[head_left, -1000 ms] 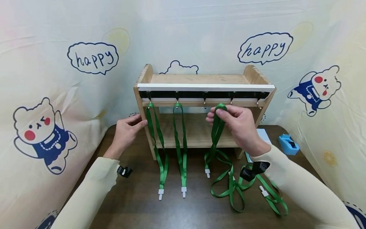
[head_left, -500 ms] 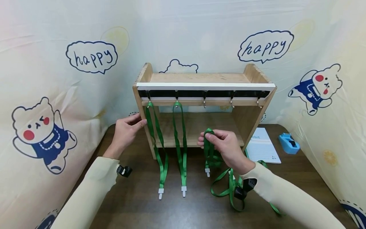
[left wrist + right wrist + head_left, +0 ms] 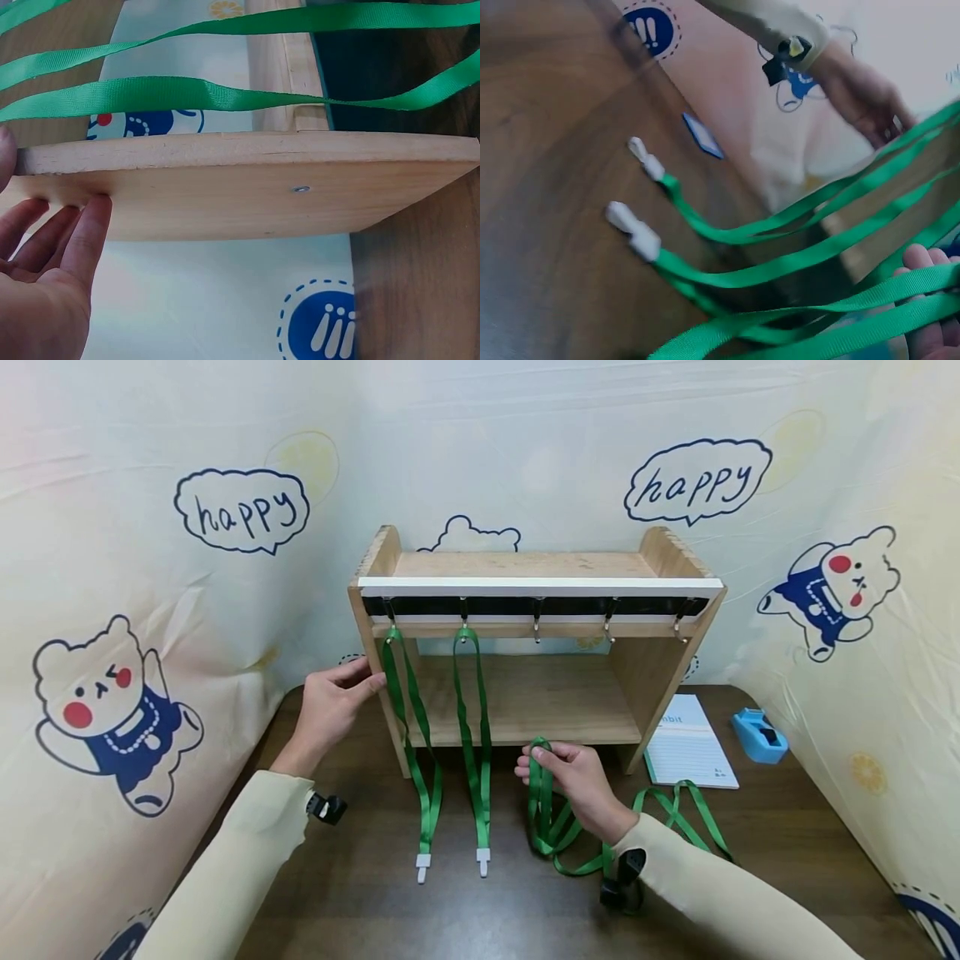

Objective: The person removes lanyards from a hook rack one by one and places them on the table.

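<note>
My left hand (image 3: 330, 710) grips the left side panel of a small wooden shelf (image 3: 525, 702). In the left wrist view its fingertips (image 3: 94, 214) press the panel's outer face, with the thumb at the front edge. My right hand (image 3: 581, 781) pinches a green lanyard (image 3: 538, 802) near its looped top, low in front of the shelf; the strap droops in folds toward the table. Two more green lanyards hang from the shelf's two leftmost hooks, one at the left (image 3: 430, 810) and another beside it (image 3: 482, 777), their white clips pointing down.
Three bare hooks, including a middle one (image 3: 536, 627), line the black-and-white rail (image 3: 570, 585). More green lanyards (image 3: 705, 818) lie on the table, partly behind the right forearm. A notebook (image 3: 692, 747) and a blue tape dispenser (image 3: 759, 737) sit at the right.
My right hand has come down and a little left from just below the hooks to near the table, still pinching the lanyard. The left hand keeps its place on the shelf.
</note>
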